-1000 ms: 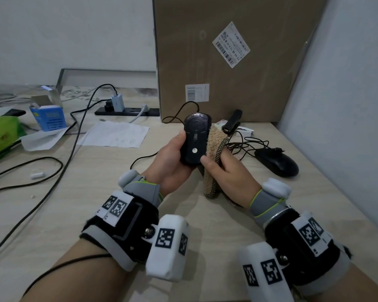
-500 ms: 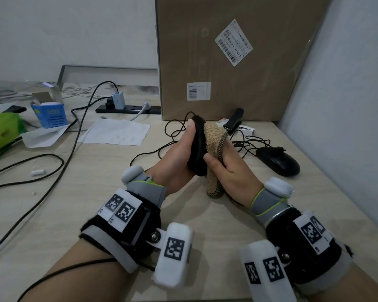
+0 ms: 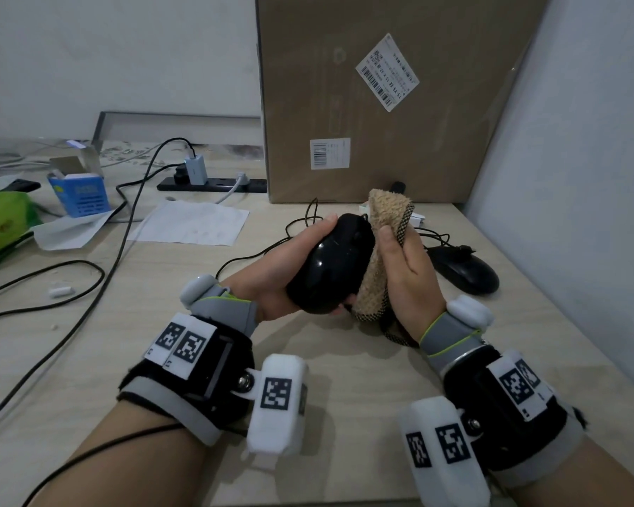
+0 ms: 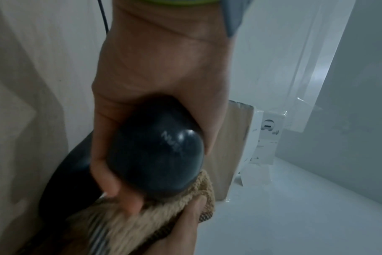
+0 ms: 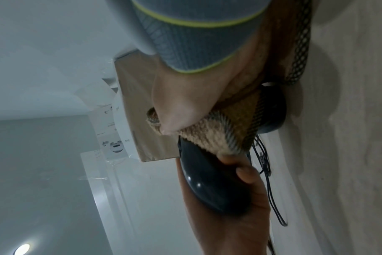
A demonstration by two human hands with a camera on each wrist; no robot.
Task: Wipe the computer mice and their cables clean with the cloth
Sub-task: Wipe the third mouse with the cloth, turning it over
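My left hand (image 3: pixel 290 261) grips a glossy black mouse (image 3: pixel 330 265) above the desk, its rounded top turned toward me; the left wrist view shows the same mouse (image 4: pixel 157 155) wrapped by my fingers. My right hand (image 3: pixel 403 272) holds a folded tan cloth (image 3: pixel 381 243) with a dark woven edge, pressed against the mouse's right side. In the right wrist view the cloth (image 5: pixel 218 127) lies over the mouse (image 5: pixel 209 181). Its cable (image 3: pixel 249 256) trails back across the desk. A second black mouse (image 3: pixel 465 274) lies on the desk to the right, behind a tangle of cable (image 3: pixel 436 237).
A large cardboard box (image 3: pixel 399 97) stands against the wall behind my hands. A power strip (image 3: pixel 213 184) with plugs, a sheet of paper (image 3: pixel 191 223), a blue carton (image 3: pixel 81 195), a green object (image 3: pixel 1 225) and long black cables (image 3: pixel 99 283) occupy the left of the desk (image 3: pixel 344 360). A grey partition (image 3: pixel 582 177) closes the right.
The mouse has been rolled in my left hand from underside facing me, through edge-on, to its top facing me. The cloth has slid up along its right side.
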